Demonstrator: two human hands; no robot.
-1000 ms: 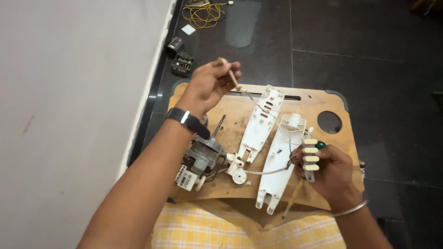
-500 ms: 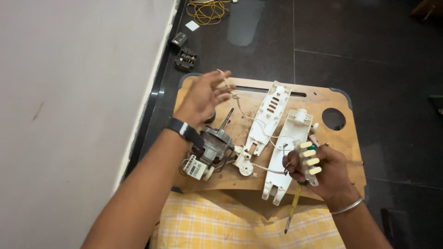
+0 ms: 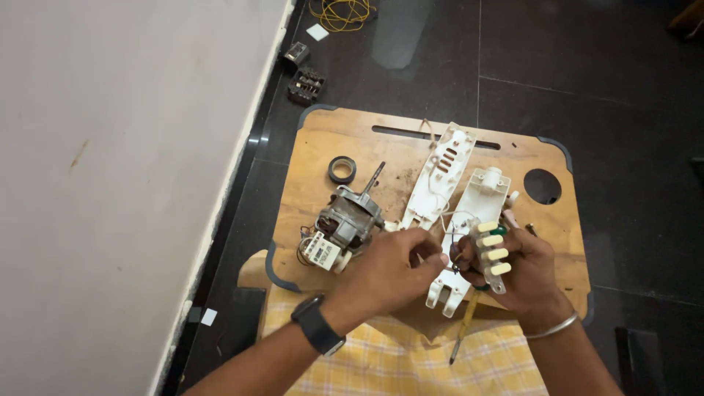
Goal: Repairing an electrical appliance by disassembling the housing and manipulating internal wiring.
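Seen near the front edge of the wooden board (image 3: pixel 323 158), at its middle: right hand (image 3: pixel 522 273) with grip pressed around a push-button switch block (image 3: pixel 490 248) with four cream keys, held just above the board. Left hand (image 3: pixel 389 273) just beside it, fingertips (image 3: pixel 433 258) pinched together on thin wires (image 3: pixel 449 233) coming from the block; hard to tell if also touching the block itself. Directly under both hands, a long white plastic housing (image 3: pixel 480 196), with a second white housing (image 3: pixel 440 176) close along its left side, both reaching toward the far edge. Near the left front corner, a small electric motor (image 3: pixel 345 224), shaft pointing to the far edge, close to the left hand. Further toward the far left corner, a roll of black tape (image 3: pixel 342 169). Open board remaining along the far left part and around the round hole (image 3: pixel 543 186) near the right edge. Over the front edge, a screwdriver (image 3: pixel 462 330) lying on yellow checked cloth (image 3: pixel 381 359).
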